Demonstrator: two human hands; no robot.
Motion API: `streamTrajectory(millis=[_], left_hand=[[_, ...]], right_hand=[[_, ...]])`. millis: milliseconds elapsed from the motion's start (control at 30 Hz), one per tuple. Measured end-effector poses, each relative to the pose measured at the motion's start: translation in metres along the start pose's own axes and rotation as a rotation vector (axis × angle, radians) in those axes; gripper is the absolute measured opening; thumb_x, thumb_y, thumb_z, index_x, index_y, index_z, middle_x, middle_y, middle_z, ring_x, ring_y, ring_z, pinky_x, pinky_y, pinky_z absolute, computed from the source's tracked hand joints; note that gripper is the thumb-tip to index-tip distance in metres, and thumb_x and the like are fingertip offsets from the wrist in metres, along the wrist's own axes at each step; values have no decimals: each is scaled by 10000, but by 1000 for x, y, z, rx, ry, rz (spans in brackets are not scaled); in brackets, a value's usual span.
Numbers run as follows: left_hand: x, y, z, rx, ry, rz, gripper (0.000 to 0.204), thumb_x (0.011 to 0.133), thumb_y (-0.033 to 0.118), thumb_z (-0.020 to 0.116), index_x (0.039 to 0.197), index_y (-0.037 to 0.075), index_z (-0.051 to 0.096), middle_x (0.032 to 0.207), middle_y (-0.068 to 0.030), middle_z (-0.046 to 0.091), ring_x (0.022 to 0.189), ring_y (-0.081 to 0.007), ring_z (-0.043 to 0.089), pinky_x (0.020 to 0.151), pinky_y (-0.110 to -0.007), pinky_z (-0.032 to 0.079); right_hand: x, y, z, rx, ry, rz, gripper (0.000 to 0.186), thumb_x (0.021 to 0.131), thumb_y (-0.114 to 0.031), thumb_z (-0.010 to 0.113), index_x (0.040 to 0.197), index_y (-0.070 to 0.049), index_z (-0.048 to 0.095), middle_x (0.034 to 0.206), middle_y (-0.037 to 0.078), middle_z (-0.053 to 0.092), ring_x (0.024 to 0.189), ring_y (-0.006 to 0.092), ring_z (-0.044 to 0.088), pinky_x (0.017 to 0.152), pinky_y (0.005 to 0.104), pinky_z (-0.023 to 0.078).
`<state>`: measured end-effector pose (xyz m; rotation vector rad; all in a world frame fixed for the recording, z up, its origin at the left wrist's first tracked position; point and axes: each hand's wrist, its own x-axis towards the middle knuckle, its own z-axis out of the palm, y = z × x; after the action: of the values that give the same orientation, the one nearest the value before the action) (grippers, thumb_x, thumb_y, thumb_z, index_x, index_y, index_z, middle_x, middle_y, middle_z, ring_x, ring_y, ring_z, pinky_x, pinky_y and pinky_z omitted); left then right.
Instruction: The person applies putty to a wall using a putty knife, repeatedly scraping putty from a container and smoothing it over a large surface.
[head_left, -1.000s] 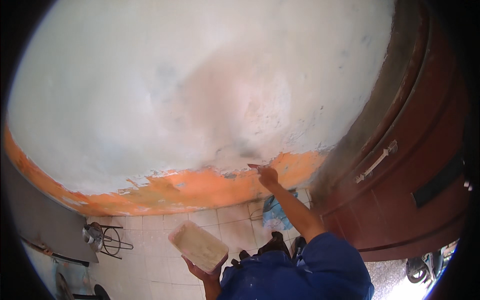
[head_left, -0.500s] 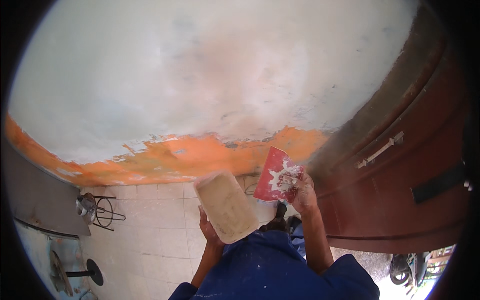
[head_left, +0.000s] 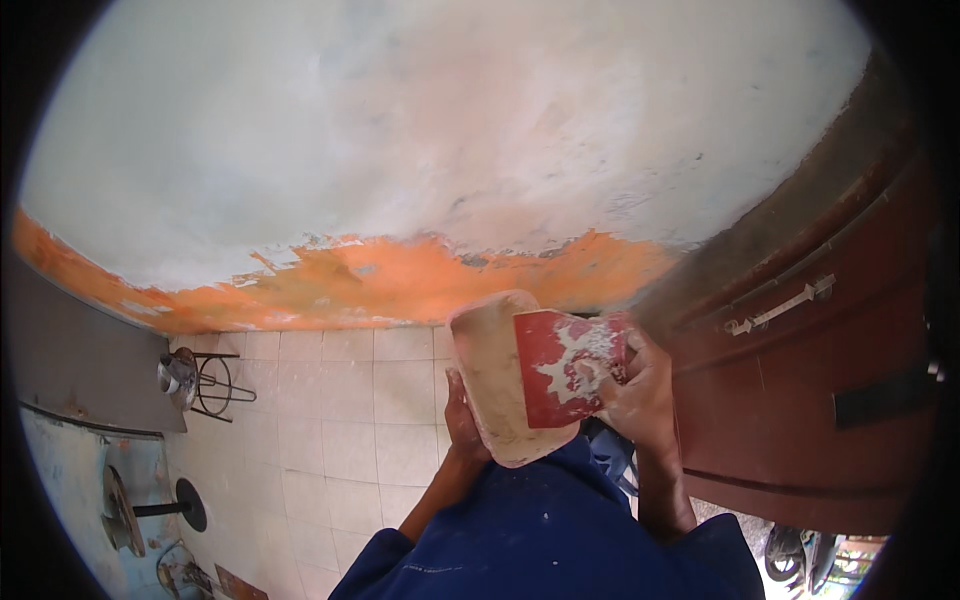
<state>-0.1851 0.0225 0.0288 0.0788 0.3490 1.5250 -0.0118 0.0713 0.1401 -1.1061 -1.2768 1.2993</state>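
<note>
Red scraper (head_left: 562,366) gripped in right hand (head_left: 640,392), blade laid on the tan putty board (head_left: 496,378) that left hand (head_left: 462,420) clasps at chest height. Looks like loading putty; next needs a clean scoop before the patchy wall (head_left: 420,150).

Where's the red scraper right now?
Head view, centre-right: the red scraper is in the right hand, laid against the tan tray, below the orange wall band.

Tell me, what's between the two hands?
In the head view, a tan tray and a red scraper lie between the left hand and right hand.
</note>
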Motion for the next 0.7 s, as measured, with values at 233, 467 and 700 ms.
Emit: streamTrajectory(millis=[233, 467, 700], left_hand=[[-1, -11, 0, -7, -56, 3, 660, 946, 555, 279, 1376, 56, 324, 1329, -169, 448, 1201, -325, 465, 1013, -480, 389], [-8, -6, -7, 4, 8, 25, 643, 956, 526, 282, 1394, 56, 294, 1354, -179, 420, 1222, -329, 446, 1028, -483, 374], [-11, -3, -4, 37, 36, 18, 601, 977, 488, 221, 1384, 54, 312, 1325, -165, 444, 1202, -327, 454, 1029, -460, 366]], right_hand=[[4, -12, 23, -542, -174, -2, 578, 689, -8, 614, 1243, 44, 456, 976, 262, 625, 933, 367, 636, 838, 380, 488], [6, 0, 19, -544, -70, -67, 617, 668, 1, 614, 1254, 70, 436, 912, 260, 633, 872, 387, 641, 796, 402, 497], [8, -4, 37, -594, -120, -107, 589, 663, 1, 618, 1218, 98, 445, 872, 272, 629, 833, 398, 643, 769, 411, 498]])
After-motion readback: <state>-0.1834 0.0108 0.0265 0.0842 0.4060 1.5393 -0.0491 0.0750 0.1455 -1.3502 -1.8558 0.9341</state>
